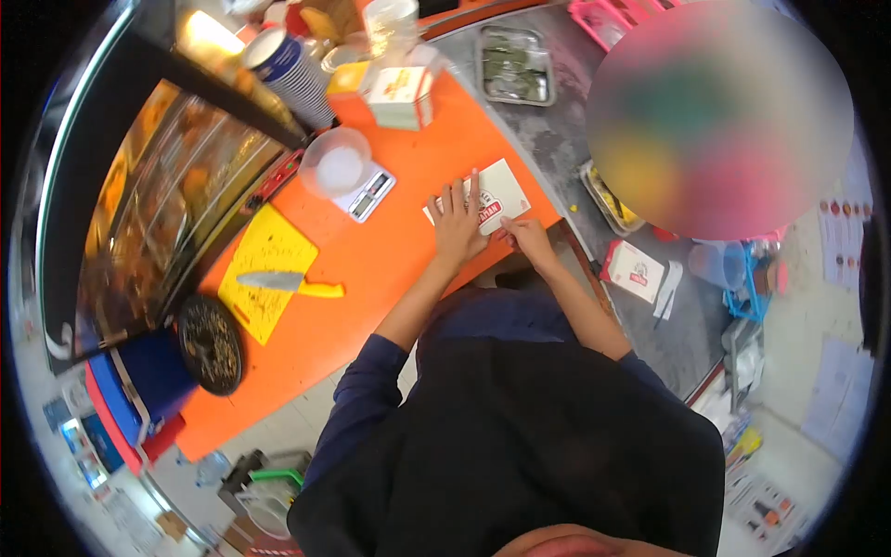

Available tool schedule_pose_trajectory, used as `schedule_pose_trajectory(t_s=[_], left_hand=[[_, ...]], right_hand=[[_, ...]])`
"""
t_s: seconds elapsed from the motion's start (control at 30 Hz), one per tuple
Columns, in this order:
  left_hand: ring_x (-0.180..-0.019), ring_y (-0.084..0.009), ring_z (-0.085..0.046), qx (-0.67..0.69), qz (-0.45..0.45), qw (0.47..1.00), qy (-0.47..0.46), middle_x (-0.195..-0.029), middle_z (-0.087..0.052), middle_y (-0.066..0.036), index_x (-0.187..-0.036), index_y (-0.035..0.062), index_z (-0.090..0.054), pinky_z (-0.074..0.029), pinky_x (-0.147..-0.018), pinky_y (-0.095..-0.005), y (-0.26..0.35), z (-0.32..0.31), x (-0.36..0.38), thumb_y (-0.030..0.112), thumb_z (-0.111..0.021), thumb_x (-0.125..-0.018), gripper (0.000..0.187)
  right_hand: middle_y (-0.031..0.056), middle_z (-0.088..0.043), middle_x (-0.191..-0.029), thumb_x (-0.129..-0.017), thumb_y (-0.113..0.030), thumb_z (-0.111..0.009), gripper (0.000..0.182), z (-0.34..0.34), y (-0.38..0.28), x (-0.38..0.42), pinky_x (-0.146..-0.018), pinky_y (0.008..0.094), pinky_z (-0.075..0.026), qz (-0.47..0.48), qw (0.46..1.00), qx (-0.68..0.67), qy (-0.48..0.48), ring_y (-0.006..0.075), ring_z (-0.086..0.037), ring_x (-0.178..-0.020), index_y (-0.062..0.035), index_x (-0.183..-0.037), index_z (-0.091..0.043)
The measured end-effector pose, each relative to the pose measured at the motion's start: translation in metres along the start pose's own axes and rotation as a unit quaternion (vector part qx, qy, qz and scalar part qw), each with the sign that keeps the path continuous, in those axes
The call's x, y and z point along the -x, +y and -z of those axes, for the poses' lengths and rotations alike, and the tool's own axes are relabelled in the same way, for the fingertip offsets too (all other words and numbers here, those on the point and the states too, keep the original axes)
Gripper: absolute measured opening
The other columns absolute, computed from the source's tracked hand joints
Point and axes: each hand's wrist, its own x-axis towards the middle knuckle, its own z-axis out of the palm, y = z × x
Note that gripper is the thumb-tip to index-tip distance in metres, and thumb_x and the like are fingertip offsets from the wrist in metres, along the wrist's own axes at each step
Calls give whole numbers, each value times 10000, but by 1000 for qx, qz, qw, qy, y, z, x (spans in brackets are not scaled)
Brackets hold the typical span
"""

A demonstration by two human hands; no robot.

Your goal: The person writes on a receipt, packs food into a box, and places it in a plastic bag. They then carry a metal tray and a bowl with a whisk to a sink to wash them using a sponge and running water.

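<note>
The card (504, 193) is lying on the orange table (390, 252), right of the knife (274, 279) and the scale (369, 197). Your left hand (456, 225) is resting spread across it; your right hand (530, 239) is touching its near edge, though whether pinching it, I cannot tell.

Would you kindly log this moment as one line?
left hand: flat on printed card | right hand: at card's edge | knife: lying on yellow board
</note>
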Motion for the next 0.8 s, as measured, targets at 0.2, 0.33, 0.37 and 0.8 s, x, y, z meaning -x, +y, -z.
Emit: schedule_pose_trajectory(t_s=[0.2,0.33,0.37,0.8], left_hand=[[-1085,-337,-415,45,-91,995,0,-1187,-425,-204,-1407,28,-226,-282,-874,-493,86,20,-30,486,-727,-569,1078],[-1105,-350,-402,166,-172,967,-85,-1195,-418,-211,-1417,36,-194,-281,-875,-506,168,10,-41,472,-752,-547,1122],[-1105,-359,-401,191,-203,955,-103,-1196,-417,-219,-1414,34,-198,-280,-883,-509,190,5,-41,483,-762,-550,1125],[-1186,-403,-354,41,-355,911,-206,-1304,-365,-245,-1447,140,-172,-251,-954,-528,372,-144,-2,724,-641,-552,1167]], right_hand=[[59,-595,-973,-844,-337,-616,512,44,3,65,-666,249,-485,-44,952,-210,217,122,-564,-825,-30,-1226,-468],[90,-586,-1069,-747,-119,-724,591,103,68,106,-663,310,-506,162,905,-298,256,144,-577,-935,-41,-1250,-424],[90,-605,-1015,-765,-108,-706,559,120,90,118,-685,295,-505,147,925,-241,256,150,-594,-877,-35,-1246,-431],[59,-642,-710,-786,-66,-508,204,267,479,500,-551,274,-495,27,690,-225,688,141,-621,-629,-46,-934,-649]])
